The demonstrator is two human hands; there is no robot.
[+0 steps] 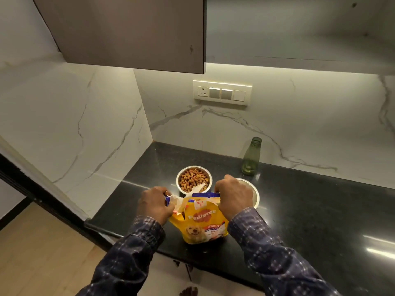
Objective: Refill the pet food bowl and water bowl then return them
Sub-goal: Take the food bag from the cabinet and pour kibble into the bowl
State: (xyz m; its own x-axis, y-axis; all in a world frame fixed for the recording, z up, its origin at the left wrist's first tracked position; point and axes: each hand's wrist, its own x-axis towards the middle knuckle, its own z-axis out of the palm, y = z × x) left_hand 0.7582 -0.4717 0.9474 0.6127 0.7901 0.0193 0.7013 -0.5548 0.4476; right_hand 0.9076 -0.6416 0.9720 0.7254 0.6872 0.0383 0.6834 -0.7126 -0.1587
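A yellow pet food bag [201, 223] stands upright near the front edge of the black counter [299, 210]. My left hand [155, 205] grips the bag's torn top at its left side, and my right hand [233, 194] grips the top at its right side. Just behind the bag sits a steel bowl [194, 178] filled with brown kibble. A second steel bowl [255, 194] lies to the right, mostly hidden behind my right hand; its contents cannot be made out.
A green glass bottle [251, 157] stands open at the back by the marble wall. A switch panel [222, 92] is on the wall above. A dark cabinet [128, 28] hangs overhead on the left. The counter ends at the left, with wooden floor [42, 253] below.
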